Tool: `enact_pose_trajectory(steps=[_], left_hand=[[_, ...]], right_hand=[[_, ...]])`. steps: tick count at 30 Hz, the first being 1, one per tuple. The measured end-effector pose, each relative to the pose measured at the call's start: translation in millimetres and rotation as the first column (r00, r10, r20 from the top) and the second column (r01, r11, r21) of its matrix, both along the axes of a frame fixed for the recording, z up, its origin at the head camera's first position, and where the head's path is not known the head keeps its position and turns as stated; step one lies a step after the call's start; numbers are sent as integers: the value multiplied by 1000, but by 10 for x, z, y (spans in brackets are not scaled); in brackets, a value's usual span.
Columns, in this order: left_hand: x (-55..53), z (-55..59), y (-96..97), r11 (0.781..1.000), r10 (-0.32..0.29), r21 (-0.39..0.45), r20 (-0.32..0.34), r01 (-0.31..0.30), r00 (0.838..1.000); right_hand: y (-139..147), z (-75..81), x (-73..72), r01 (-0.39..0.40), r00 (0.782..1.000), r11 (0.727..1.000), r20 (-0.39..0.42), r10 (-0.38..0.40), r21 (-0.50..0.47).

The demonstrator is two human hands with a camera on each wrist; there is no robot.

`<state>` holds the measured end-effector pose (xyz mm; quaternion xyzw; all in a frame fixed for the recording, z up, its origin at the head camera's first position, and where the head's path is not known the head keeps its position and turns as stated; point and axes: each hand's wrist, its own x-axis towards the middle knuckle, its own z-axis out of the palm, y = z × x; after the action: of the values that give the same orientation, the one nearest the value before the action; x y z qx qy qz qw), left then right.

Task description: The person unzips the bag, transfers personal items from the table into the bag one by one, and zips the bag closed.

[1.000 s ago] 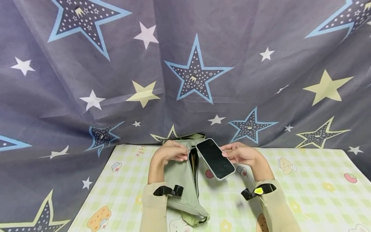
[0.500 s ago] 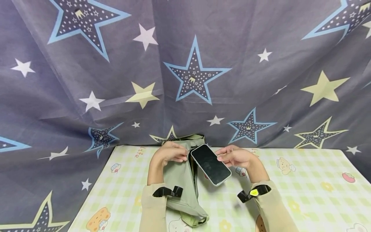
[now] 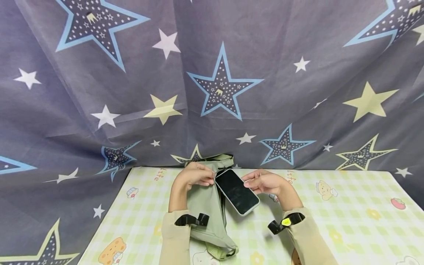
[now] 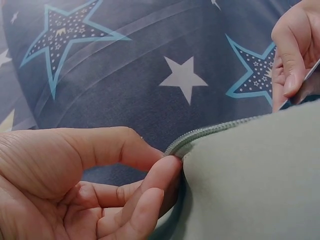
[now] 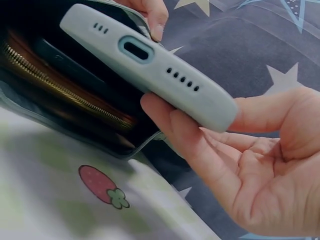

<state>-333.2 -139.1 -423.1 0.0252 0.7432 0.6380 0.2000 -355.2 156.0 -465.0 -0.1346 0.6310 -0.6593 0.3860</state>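
Note:
A sage-green zippered bag (image 3: 207, 209) lies on the table, its zip parted along the right side. My left hand (image 3: 195, 175) pinches the zippered edge (image 4: 200, 131) between thumb and fingers. In my right hand (image 3: 266, 183) is a smartphone (image 3: 236, 192) with a dark screen and a pale case, gripped by its right edge between thumb and fingers. The phone slants at the bag's opening, its upper left corner by the zip. Through the opening, the right wrist view shows a brown pouch with a brass zip (image 5: 65, 82) and a dark flat item (image 5: 67, 60) beside it.
The table wears a green-and-white checked cover (image 3: 357, 221) with cartoon prints. Behind it hangs a grey star-patterned curtain (image 3: 212, 136), close to the bag's far end. A strap end (image 3: 222, 252) sticks out from the bag's near end.
My right hand has moved left and slightly down with the smartphone, bringing it from beside the bag to its opening. The left hand has kept its pinch and hardly moved.

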Motion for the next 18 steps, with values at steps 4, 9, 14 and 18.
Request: enact_pose_trajectory(steps=[4, 9, 14, 18], left_hand=[[-5, -6, 1, 1000, 1, -5, -5, -1, 1000], [-3, -10, 4, 1000, 7, -17, 2, -7, 1000], [-5, 4, 12, 1000, 2, -18, 2, -2, 1000], [-8, 5, 17, 1000, 0, -13, 6, 0, 1000]], right_hand=[[-32, -12, 1, -33, 999, 999, 12, 33, -41], [-70, -45, 8, -67, 998, 995, 14, 68, -71], [-114, -58, 12, -42, 999, 997, 16, 43, -64], [-154, -53, 25, -25, 1000, 998, 17, 26, -54]])
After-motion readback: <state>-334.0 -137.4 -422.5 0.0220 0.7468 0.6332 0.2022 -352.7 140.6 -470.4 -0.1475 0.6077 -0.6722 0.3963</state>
